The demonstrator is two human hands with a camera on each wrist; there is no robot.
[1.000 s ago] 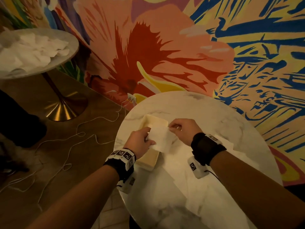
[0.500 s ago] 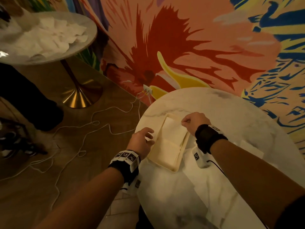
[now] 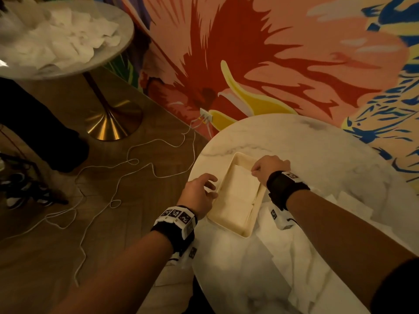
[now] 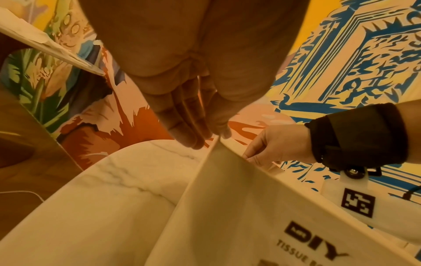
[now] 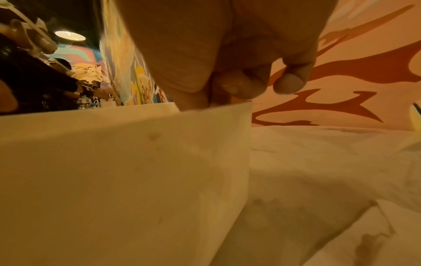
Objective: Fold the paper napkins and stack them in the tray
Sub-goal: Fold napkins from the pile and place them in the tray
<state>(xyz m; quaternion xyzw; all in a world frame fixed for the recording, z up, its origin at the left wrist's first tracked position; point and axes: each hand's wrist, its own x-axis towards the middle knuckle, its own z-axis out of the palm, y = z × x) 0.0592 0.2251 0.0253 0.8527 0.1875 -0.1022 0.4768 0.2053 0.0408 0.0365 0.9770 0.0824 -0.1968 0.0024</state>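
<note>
Both forearms reach forward, each wrist wrapped in a black band carrying a small white marker block. The left hand [image 3: 199, 196] hovers palm down with fingers straight and slightly spread. The right hand [image 3: 269, 168] is knuckles up, its fingers [image 4: 250, 154] curled into a pinching grip.

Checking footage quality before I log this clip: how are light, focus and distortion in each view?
Head: dim, warm light, wide-angle bend, tray readable. Left wrist: sharp far off, left hand shadowed, tray wall blurred close up. Right wrist: soft throughout, right hand and tray wall fill the frame.
</note>
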